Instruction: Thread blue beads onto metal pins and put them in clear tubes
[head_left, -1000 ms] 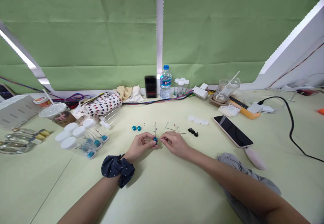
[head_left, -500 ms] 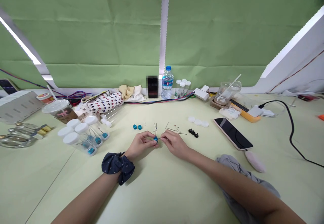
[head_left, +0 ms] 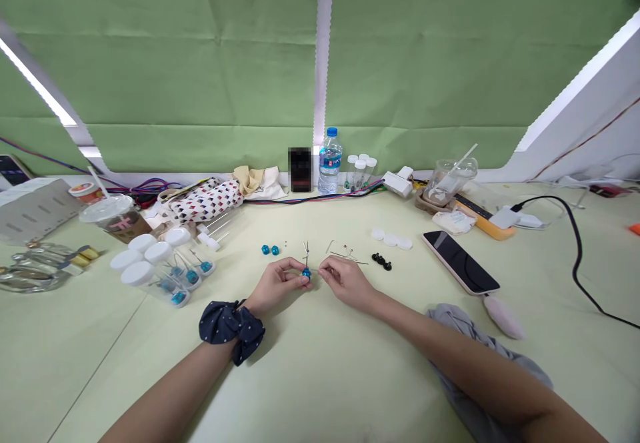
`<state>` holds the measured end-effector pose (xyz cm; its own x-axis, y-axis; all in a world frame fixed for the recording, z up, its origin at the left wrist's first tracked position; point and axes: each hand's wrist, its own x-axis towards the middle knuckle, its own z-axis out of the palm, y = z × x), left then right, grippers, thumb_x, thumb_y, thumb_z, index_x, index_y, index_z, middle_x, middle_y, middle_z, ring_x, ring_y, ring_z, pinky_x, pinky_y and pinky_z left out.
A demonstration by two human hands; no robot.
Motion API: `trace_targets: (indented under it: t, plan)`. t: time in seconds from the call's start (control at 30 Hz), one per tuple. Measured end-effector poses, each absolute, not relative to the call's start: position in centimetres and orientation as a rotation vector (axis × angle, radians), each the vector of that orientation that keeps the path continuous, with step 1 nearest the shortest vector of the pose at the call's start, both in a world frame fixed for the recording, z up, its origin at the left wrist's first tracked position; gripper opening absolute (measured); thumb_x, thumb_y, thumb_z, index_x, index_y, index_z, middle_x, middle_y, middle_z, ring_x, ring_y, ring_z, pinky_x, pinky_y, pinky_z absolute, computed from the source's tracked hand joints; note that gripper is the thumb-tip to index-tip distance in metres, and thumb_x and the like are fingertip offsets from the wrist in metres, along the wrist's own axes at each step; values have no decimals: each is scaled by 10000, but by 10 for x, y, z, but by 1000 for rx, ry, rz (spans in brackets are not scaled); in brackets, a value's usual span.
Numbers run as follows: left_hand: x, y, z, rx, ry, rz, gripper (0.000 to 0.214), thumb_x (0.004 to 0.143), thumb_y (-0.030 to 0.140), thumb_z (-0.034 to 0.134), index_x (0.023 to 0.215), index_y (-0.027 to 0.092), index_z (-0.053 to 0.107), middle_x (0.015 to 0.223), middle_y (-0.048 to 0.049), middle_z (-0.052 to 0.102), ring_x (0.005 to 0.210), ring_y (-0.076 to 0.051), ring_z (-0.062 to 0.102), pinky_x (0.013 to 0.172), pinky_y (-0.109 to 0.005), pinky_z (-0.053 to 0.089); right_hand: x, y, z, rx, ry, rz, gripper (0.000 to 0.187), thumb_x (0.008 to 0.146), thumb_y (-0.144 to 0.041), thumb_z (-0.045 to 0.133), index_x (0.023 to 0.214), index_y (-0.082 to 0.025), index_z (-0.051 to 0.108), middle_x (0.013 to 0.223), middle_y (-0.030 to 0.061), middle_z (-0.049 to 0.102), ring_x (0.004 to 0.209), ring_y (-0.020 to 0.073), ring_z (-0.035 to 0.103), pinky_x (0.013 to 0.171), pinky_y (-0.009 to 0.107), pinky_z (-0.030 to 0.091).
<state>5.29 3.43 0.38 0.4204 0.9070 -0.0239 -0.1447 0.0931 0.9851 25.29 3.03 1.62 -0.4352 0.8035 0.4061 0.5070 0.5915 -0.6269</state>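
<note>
My left hand (head_left: 277,288) is closed around a small shiny blue ball-like part (head_left: 306,275), held between thumb and fingers just above the table. A thin metal rod (head_left: 307,254) stands up from the part, with small pieces near its top. Close on the right, the fingers of my right hand (head_left: 349,283) are pinched together. A thin, light-coloured sliver shows between its fingertips and the blue part; its kind is too small to make out. Two more blue balls (head_left: 270,250) lie beyond my left hand. Behind my right hand are thin metal rods (head_left: 349,257) and tiny pieces.
Capped clear tubes (head_left: 167,263) holding blue parts lie at the left, near a drink cup (head_left: 115,216). Black parts (head_left: 381,261), white caps (head_left: 391,238) and a phone (head_left: 460,263) lie to the right. A water bottle (head_left: 330,163) stands at the back.
Both hands keep almost the same pose around the blue part. The whole view has shifted very slightly.
</note>
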Motion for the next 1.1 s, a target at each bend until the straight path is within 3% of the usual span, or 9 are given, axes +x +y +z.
trace_targets:
  t: [0.63,1.1]
  plan:
    - [54,33,7,1220,805,909,280,684,259,733,856,112,567,696,-62,703,683,-175,667,703,-331,494,253,30,13,-1015,-2167,471,119,864,-222,459,787,-186,542,721,13,561,594,108,462,573,229,356]
    - [54,33,7,1218,792,908,292,674,269,738,853,107,574,710,-64,701,704,-189,672,720,-349,499,251,29,16,-994,-2193,360,148,891,-225,410,820,-192,536,824,57,517,771,165,482,663,279,397]
